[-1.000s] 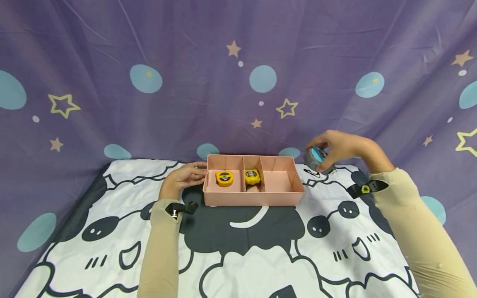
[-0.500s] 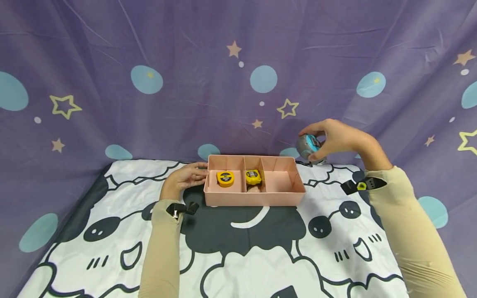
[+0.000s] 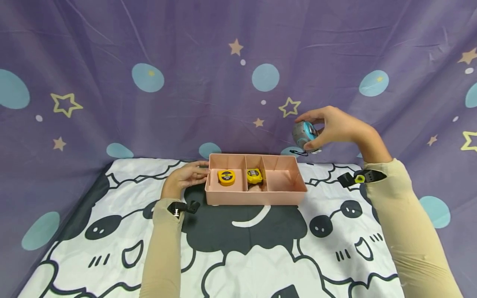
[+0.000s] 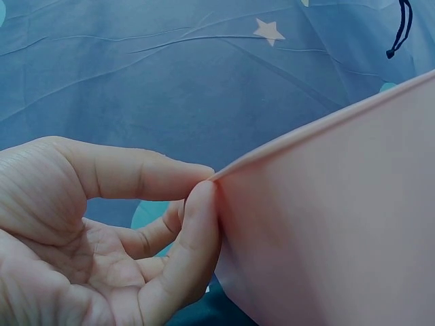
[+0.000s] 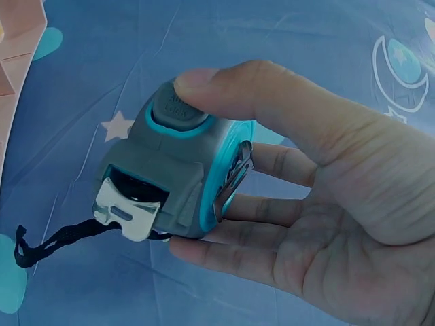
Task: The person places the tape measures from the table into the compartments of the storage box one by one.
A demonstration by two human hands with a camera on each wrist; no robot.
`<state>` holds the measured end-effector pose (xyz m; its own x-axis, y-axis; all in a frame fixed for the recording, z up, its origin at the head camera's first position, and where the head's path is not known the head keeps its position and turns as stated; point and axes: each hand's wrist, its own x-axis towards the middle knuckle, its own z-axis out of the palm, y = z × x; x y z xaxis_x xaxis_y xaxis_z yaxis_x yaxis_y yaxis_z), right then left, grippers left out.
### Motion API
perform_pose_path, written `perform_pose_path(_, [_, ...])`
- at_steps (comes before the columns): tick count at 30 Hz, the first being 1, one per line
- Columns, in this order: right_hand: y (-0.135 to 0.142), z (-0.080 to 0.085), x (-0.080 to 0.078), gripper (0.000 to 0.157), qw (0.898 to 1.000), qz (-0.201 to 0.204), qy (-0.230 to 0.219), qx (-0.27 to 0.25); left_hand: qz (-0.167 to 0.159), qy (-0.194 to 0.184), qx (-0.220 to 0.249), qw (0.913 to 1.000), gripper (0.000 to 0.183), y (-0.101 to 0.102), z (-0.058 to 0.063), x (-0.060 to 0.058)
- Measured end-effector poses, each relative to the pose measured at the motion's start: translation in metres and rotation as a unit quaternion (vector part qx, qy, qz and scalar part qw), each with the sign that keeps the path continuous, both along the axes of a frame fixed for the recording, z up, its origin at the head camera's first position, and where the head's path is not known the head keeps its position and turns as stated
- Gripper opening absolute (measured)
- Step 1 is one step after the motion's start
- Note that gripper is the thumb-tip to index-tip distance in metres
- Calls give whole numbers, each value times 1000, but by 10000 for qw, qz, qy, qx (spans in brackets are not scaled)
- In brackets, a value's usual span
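Head view: R hand (image 3: 337,126) held high, wrist bent, gripping grey-blue tape measure (image 3: 302,135); pink box (image 3: 253,199) below-left of it; L hand (image 3: 185,177) at box's L end, arm extended. L wrist view: thumb & finger pinch rim (image 4: 326,127), appar. to steady box. R wrist view: thumb on button (image 5: 178,114), fingers opp., prob. for secure hold.

Starry purple backdrop (image 3: 201,49) behind a white cartoon-print cloth (image 3: 257,265).
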<state>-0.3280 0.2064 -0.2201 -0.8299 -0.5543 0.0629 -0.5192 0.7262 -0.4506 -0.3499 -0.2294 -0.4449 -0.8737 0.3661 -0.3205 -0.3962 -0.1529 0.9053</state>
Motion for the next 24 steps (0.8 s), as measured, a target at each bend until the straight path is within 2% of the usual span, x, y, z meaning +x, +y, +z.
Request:
perform_pose_path(8, [-8,1,-4,71,9996,117,49,252,-14,-22,13,10000,57,0,1,0])
perform_pose_path(24, [-15,-17,-22,69,9975,478,-171,489,12,-19,60,10000,55,3,0,-1])
